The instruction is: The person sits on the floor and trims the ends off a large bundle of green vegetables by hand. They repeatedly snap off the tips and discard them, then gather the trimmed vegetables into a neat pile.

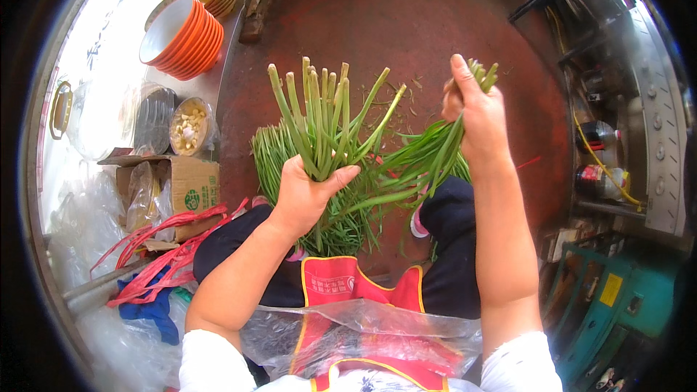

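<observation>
My left hand (pixel 310 193) grips a bunch of thick green stalks (pixel 326 114), their pale cut ends pointing up and fanning apart. On the right, my right hand (pixel 476 111) is closed around a smaller bunch of green stalks; its cut ends stick out above the fist and its long leaves (pixel 430 158) hang down to the left. Below and behind my left hand, a larger pile of the same greens (pixel 272 155) lies on the floor between my legs. Plant scraps (pixel 408 90) are scattered on the red floor (pixel 375 22) beyond the hands.
On the left counter stand stacked orange bowls (pixel 188 38), a tub of peeled garlic (pixel 189 126) and a cardboard box (pixel 190 185). Red plastic strips (pixel 163 261) hang below. Bottles (pixel 599 179) and a metal unit (pixel 661 136) are at right. A plastic sheet (pixel 359 332) covers my lap.
</observation>
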The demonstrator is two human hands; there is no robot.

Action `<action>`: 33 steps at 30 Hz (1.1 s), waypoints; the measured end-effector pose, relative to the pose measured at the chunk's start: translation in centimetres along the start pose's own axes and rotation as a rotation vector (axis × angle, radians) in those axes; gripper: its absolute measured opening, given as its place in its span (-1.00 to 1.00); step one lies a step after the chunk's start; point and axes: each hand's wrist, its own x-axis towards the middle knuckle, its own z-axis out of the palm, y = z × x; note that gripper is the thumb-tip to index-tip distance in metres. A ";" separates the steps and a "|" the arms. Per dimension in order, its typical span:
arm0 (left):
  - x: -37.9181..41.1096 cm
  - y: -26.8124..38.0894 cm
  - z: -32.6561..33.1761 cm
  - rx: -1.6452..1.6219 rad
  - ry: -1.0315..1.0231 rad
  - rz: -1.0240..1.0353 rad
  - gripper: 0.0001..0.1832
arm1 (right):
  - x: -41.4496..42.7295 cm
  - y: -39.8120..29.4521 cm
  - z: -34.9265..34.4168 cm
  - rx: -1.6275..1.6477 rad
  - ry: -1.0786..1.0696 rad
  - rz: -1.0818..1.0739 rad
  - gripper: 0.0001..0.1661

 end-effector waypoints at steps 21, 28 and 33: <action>-0.4 0.4 0.3 0.124 0.028 0.110 -0.84 | -0.8 2.4 1.9 -0.458 -0.155 -0.139 -0.65; -0.5 0.4 0.0 -0.015 0.011 0.011 -0.85 | -0.7 0.8 1.6 -0.356 0.011 -0.155 -0.61; -0.6 0.4 0.2 0.026 0.031 0.020 -0.86 | -0.9 2.4 2.0 -0.612 -0.250 -0.242 -0.75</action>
